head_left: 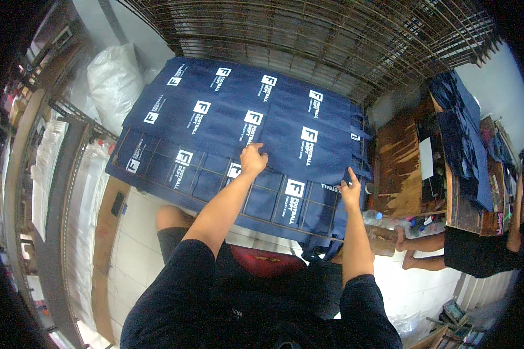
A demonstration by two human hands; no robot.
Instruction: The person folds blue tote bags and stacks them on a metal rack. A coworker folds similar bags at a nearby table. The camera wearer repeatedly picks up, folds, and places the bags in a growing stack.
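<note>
Navy-blue fabric bags (285, 148) with white printed emblems lie in overlapping rows over a wire rack in front of me. Their strap-like handles show along the right side. My left hand (254, 159) is closed at the near edge of a middle-row bag, its fingers and thumb pinched on the cloth. At the right end of that same row, my right hand (349, 189) grips the bag's edge, with the index finger stretched along it and the thumb beside it. Thin wires of the rack (261, 200) cross over the nearest row.
Stacked wire racks (273, 32) stand behind. A white plastic sack (115, 87) and shelving (70, 192) are at left. At right, a wooden table (397, 168) carries more navy cloth (457, 134); a person's bare legs (422, 250) and plastic bottles (384, 218) are near it.
</note>
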